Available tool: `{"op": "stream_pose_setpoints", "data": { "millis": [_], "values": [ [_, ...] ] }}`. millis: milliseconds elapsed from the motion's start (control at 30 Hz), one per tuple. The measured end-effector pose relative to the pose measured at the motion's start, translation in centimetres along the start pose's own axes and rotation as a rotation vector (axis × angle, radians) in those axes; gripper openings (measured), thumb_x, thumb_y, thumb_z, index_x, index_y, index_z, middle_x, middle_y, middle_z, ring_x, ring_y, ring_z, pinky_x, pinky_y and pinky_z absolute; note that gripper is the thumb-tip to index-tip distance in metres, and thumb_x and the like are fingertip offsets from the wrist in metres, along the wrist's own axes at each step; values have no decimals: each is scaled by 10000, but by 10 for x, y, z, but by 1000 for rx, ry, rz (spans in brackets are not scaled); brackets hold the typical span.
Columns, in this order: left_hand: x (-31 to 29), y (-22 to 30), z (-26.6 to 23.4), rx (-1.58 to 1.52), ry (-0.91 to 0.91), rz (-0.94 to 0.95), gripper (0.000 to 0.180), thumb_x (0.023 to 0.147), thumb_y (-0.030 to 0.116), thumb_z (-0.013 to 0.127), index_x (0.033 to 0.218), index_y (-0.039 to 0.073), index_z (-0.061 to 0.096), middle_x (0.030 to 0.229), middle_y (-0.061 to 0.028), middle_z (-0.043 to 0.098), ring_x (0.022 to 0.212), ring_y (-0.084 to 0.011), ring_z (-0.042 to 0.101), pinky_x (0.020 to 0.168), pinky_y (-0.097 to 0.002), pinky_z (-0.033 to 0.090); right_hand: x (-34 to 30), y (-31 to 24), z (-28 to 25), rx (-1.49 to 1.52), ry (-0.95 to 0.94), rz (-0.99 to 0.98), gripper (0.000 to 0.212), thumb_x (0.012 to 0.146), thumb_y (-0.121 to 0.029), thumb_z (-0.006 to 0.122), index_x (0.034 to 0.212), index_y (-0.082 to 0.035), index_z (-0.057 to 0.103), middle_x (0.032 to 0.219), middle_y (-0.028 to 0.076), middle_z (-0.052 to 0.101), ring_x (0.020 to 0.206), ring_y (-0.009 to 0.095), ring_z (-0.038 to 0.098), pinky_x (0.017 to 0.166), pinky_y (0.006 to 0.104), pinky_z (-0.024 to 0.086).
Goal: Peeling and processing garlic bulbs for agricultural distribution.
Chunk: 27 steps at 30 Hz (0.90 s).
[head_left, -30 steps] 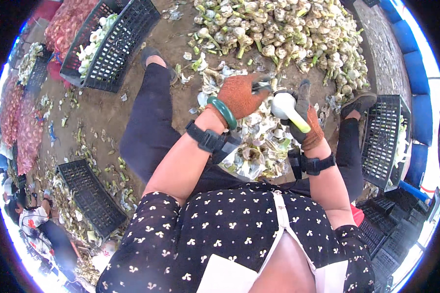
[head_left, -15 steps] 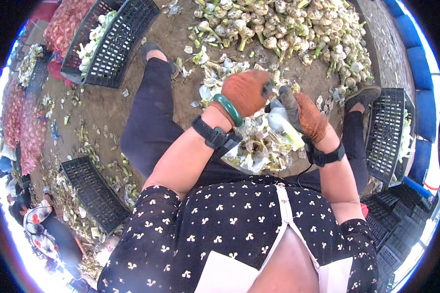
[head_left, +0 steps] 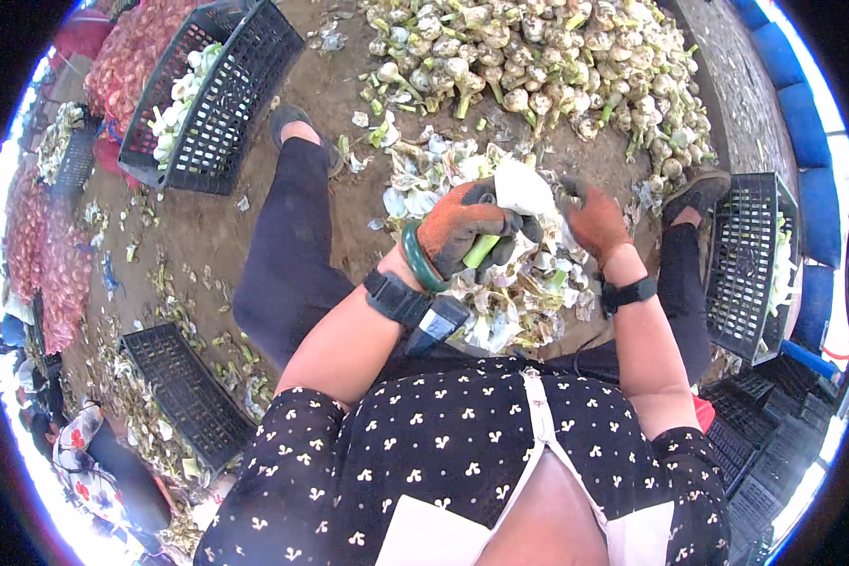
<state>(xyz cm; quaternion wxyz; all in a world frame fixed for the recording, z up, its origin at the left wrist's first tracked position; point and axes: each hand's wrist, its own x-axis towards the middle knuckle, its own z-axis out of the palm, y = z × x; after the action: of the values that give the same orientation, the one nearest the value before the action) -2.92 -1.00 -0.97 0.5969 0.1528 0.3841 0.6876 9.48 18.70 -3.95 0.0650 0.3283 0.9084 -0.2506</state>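
Holding white garlic bulb (head_left: 525, 189) near its green stem (head_left: 481, 251) in left hand (head_left: 462, 226), above peelings (head_left: 507, 304); cannot tell grip of right hand (head_left: 599, 222), over peelings' right side. Might slip into peelings from too slack a hold.

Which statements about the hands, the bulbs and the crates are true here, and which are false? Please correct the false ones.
1. The left hand holds a white bulb with a green stem. True.
2. The right hand wears a blue glove. False: its glove is orange.
3. The green bracelet is worn on the right. False: on the left.
4. A heap of bulbs lies beyond the hands. True.
5. The upper-left crate contains white bulbs. True.
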Motion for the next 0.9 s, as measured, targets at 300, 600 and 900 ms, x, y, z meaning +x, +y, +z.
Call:
{"op": "stream_pose_setpoints", "data": {
  "millis": [300, 600, 900],
  "values": [
    [39, -24, 9, 836, 331, 149, 453, 761, 128, 589, 1174, -16, 472, 971, -107, 621, 791, -159, 598, 697, -276, 479, -23, -26, -15, 971, 105, -130, 457, 805, -254, 619, 1189, -36, 501, 1040, 153, 604, 915, 205, 562, 797, 325, 445],
    [23, -28, 3, 473, 284, -161, 437, 811, 213, 543, 1180, -6, 463, 862, -99, 615, 610, -128, 558, 534, -253, 456, 11, 80, -76, 1975, 492, 101, 338, 843, -343, 559, 1063, -89, 523, 952, 65, 590, 864, 202, 565, 752, 331, 484],
    [17, -88, -65, 584, 324, -392, 298, 782, 47, 518, 1076, 0, 522, 889, -88, 615, 765, -185, 601, 676, -319, 508, 127, 75, -56, 882, 462, 17, 382, 903, -257, 437, 1210, -33, 464, 1165, 143, 542, 1031, 287, 539, 910, 355, 431]
  ]
}}
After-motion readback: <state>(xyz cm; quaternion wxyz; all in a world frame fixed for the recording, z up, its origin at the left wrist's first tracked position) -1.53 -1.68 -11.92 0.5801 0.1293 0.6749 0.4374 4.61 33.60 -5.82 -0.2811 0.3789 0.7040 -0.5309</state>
